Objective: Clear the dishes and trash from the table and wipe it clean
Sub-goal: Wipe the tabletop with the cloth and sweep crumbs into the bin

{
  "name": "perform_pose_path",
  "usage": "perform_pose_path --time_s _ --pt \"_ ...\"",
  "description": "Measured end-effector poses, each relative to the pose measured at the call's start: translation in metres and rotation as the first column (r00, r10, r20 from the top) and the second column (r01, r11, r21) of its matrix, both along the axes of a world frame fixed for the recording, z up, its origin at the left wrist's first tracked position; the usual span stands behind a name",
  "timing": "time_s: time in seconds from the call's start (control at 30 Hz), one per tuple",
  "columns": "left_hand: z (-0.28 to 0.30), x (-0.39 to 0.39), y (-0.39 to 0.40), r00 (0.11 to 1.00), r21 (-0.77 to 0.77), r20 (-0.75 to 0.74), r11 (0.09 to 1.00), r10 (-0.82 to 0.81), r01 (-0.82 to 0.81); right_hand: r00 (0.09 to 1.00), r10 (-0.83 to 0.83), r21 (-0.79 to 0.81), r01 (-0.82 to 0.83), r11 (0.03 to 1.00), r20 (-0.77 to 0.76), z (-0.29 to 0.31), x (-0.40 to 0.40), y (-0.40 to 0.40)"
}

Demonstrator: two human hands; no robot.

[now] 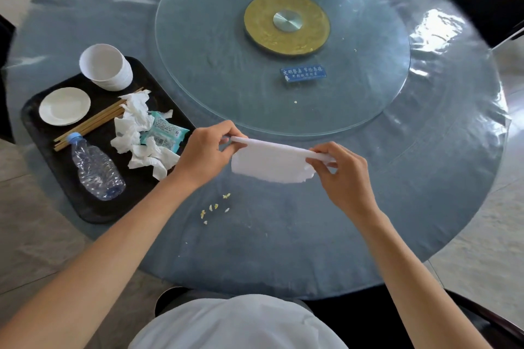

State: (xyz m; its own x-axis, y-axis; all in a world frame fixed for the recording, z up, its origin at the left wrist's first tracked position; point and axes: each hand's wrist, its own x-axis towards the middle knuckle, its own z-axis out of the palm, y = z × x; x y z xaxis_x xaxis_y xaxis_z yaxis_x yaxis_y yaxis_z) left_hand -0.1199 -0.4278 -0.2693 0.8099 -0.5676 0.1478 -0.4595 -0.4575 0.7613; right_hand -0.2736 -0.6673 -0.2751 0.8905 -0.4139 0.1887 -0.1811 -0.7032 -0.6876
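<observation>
Left hand (pixel 202 154) and right hand (pixel 338 171) are each pinching an end of a white tissue (pixel 269 164), stretching it above the table (pixel 283 249) near its front edge. Blue placard (pixel 303 73) is showing white writing, too small to read. Crumbs (pixel 214 208) are lying beneath; black tray (pixel 93 207) is sitting at the left rim.

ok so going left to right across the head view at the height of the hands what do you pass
Plastic bottle on the black tray → crumpled tissues → left hand → white paper towel held between both hands → right hand → bare table cover.
</observation>
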Motion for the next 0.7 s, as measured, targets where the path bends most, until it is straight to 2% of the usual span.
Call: perform_pose_path --time_s 0.07,0.1,0.2,0.3,0.4,0.47,0.53,0.63,0.7 --pt "-0.007 -0.005 -0.002 0.999 -0.088 0.010 0.995 -0.041 0.042 0.997 -0.005 -0.034 0.008 0.999 0.078 -0.009 -0.010 -0.003" --pt "-0.016 -0.010 -0.001 0.998 -0.079 0.002 0.995 -0.064 0.064 0.997 -0.018 -0.040 0.021 0.999 0.068 -0.018 -0.017 -0.002" --pt "-0.056 -0.030 0.006 0.981 0.121 -0.136 0.981 -0.138 0.155 0.986 -0.046 -0.047 0.039 0.998 -0.159 -0.053 -0.046 0.007" --pt "-0.091 -0.049 0.014 0.924 0.310 -0.334 0.904 -0.188 0.295 0.907 -0.011 0.001 0.013 1.000 -0.422 -0.084 -0.070 0.015" --pt "-0.106 -0.051 0.010 0.889 0.316 -0.402 0.878 -0.220 0.360 0.911 0.060 0.171 0.012 0.985 -0.409 -0.098 -0.073 0.005" --pt "-0.109 -0.041 0.002 0.878 0.307 -0.432 0.882 -0.204 0.356 0.919 0.086 0.330 0.050 0.943 -0.384 -0.097 -0.063 -0.006" --pt "-0.112 -0.027 -0.012 0.883 0.299 -0.446 0.906 -0.144 0.299 0.912 0.049 0.417 0.138 0.898 -0.406 -0.099 -0.045 -0.018" --pt "-0.122 -0.010 -0.039 0.899 0.289 -0.438 0.947 0.004 0.137 0.893 -0.058 0.440 0.276 0.854 -0.447 -0.114 -0.015 -0.026" --pt "-0.133 -0.006 -0.054 0.900 0.334 -0.426 0.940 0.086 0.069 0.869 -0.126 0.421 0.352 0.836 -0.478 -0.126 0.001 -0.025"
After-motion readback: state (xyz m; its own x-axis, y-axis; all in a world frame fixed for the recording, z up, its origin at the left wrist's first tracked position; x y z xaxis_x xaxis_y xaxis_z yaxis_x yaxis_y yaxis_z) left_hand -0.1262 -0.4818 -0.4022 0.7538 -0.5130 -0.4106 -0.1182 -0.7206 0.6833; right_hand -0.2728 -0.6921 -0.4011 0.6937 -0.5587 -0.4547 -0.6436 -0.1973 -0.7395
